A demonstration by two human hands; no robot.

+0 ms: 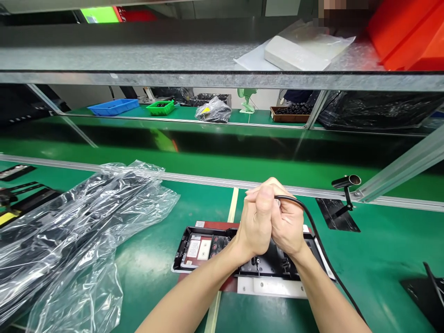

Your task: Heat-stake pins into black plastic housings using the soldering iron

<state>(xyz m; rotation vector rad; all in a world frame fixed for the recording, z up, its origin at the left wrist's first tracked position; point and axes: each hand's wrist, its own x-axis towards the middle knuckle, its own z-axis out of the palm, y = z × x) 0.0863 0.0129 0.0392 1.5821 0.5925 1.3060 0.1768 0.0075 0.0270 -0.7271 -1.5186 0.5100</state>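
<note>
My left hand [255,222] and my right hand [287,222] are pressed together above a long black plastic housing [268,261]. Both have their fingers curled. A black cable [314,226] comes out at the top of my right hand and runs down to the lower right edge. Whatever lies inside the two closed hands is hidden. Beneath them the housing rests on a dark red board [229,283] with a pale metal bar [270,286] along its near side. White labels and round dark parts show in the housing's left end.
Clear plastic bags with black parts [86,222] cover the left of the green table [152,277]. A metal holder [347,182] stands at the right, near a slanted frame post [405,162]. A shelf [173,81] crosses above, with blue [114,107] and green [160,107] trays behind.
</note>
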